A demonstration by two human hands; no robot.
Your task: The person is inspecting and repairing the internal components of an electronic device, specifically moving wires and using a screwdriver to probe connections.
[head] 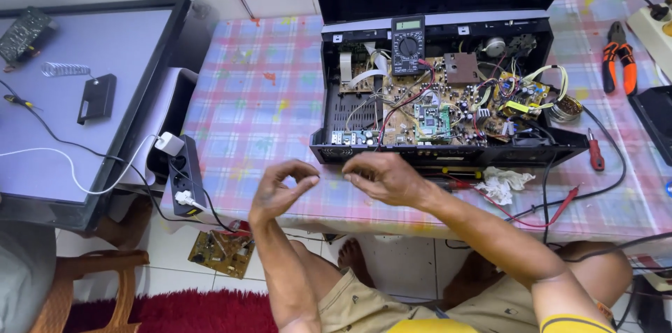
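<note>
Pinching fingertips together — left hand (278, 189) | right hand (381, 175) likewise | near boxy open chassis (448, 154) — checked cloth (259, 95)

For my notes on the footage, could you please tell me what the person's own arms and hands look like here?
Both arms are bare from the hands to the upper arm, with no gloves, watch or rings that I can make out. The left hand and right hand are uncovered. A yellow short sleeve with a dark band edges the right upper arm. No sleeve shows on the left arm.
</note>
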